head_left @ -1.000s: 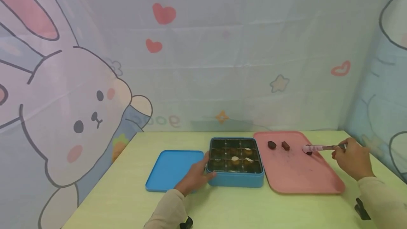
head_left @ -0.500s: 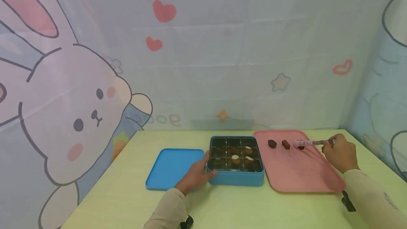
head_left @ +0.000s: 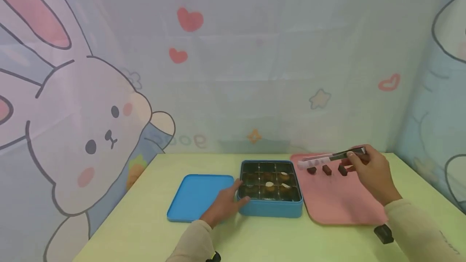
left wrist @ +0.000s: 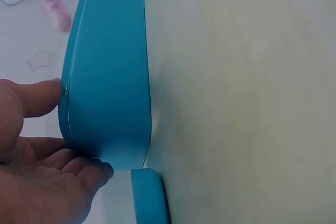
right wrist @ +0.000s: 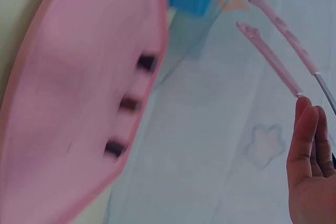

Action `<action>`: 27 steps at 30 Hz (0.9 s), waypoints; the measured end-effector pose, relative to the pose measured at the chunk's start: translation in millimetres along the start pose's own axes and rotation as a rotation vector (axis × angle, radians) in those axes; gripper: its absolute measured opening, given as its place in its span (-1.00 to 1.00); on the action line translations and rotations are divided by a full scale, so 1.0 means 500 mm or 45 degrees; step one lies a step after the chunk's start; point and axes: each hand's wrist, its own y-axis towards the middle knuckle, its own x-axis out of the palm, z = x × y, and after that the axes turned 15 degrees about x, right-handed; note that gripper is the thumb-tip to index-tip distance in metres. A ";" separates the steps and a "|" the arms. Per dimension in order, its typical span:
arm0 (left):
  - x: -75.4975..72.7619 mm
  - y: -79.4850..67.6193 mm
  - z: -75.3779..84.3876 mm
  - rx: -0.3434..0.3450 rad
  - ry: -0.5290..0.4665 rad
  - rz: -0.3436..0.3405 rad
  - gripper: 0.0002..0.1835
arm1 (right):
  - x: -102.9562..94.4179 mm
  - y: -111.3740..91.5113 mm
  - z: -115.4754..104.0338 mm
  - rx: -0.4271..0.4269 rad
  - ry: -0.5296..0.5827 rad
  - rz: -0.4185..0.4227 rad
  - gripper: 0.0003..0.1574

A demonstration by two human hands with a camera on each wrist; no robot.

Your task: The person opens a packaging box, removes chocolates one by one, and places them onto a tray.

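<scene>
My right hand (head_left: 376, 173) holds a pair of tongs (head_left: 333, 158) with pink tips over the pink tray (head_left: 346, 205). In the right wrist view the tips stand apart with nothing between them. Three dark brown chocolates lie in a row on the tray's far part: a left one (head_left: 311, 170), a middle one (head_left: 327, 170) and a right one (head_left: 342, 169) beside my fingers. My left hand (head_left: 223, 205) rests at the near left corner of a blue box (head_left: 271, 209), thumb at its rim in the left wrist view. Pale-topped pieces (head_left: 269, 184) sit in some of the box's compartments.
A blue lid (head_left: 198, 197) lies on the pale yellow table (head_left: 145, 233) left of the box, partly behind my left hand. The tray stands close along the box's right side. A cloth backdrop (head_left: 236, 92) with a printed rabbit hangs behind the table.
The tongs first moved the right chocolate leftward into line with the others. Now they are off it, raised and farther left, arms spread. My left hand stays at the box.
</scene>
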 end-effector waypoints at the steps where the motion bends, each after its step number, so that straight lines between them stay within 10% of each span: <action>1: 0.003 0.003 0.000 -0.002 0.001 0.003 -0.25 | 0.010 -0.004 -0.009 -0.007 0.042 -0.041 -0.67; 8: 0.007 0.006 0.008 0.003 0.055 0.027 -0.26 | 0.075 -0.041 -0.065 -0.141 0.148 -0.256 -0.79; 27: -0.003 0.001 0.036 -0.015 -0.002 0.110 -0.32 | 0.104 -0.052 -0.063 -0.198 0.127 -0.220 -0.88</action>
